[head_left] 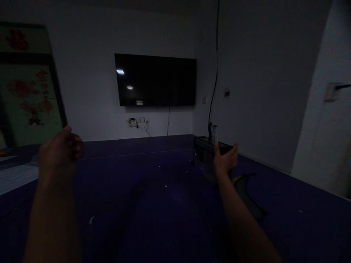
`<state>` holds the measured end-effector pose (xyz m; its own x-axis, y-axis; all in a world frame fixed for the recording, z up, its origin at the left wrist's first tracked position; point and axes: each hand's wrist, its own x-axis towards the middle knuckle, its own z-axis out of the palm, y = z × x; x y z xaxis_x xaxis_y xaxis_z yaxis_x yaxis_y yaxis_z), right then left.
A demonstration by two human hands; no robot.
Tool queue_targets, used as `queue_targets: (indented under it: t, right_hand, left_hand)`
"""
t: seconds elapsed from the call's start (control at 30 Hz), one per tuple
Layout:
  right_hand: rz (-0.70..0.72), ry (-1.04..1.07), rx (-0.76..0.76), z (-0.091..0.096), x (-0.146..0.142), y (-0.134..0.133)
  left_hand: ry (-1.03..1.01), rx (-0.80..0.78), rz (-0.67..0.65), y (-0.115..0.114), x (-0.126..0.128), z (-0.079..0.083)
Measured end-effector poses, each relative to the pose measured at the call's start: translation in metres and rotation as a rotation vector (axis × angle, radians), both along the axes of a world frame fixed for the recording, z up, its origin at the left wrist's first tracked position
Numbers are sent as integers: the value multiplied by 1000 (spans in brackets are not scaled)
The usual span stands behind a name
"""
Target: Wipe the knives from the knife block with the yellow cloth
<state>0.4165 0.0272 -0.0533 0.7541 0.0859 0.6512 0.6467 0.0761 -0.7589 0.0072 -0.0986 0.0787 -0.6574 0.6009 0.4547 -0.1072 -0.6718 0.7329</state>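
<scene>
My left hand point(60, 146) is raised at the left with its fingers curled in, and nothing shows in them. It is slightly blurred, in front of the wall near the door. My right hand point(226, 160) reaches forward with thumb and fingers spread apart. Behind it on the floor stands a dark, long box point(204, 153); I cannot tell whether the hand touches it. A pale, clear upright object point(214, 134), perhaps a bottle, rises from the box top just above my thumb. By my right forearm lies a dark curved piece point(248, 195) with a bit of yellow.
A large television point(156, 80) hangs on the far wall, with sockets point(138, 119) and loose cables below. A black cable point(216, 69) runs down the corner. White scraps point(91, 220) lie on the purple floor point(153, 204). A green door point(30, 98) with red markings stands left.
</scene>
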Motion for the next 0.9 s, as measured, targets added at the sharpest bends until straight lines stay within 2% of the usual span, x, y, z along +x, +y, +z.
queue_targets:
  t: [0.23, 0.47, 0.7, 0.9]
  right_hand:
    - [-30, -47, -1, -7, 0, 4]
    - [-66, -46, 14, -7, 3, 10]
    - [-37, -27, -13, -6, 3, 9]
    - [-12, -26, 15, -6, 3, 8]
  left_hand:
    - [54, 26, -5, 0, 2, -1]
    - [45, -13, -28, -2, 5, 2]
    - [44, -10, -1, -3, 5, 2]
    - [42, 8, -53, 1, 3, 1]
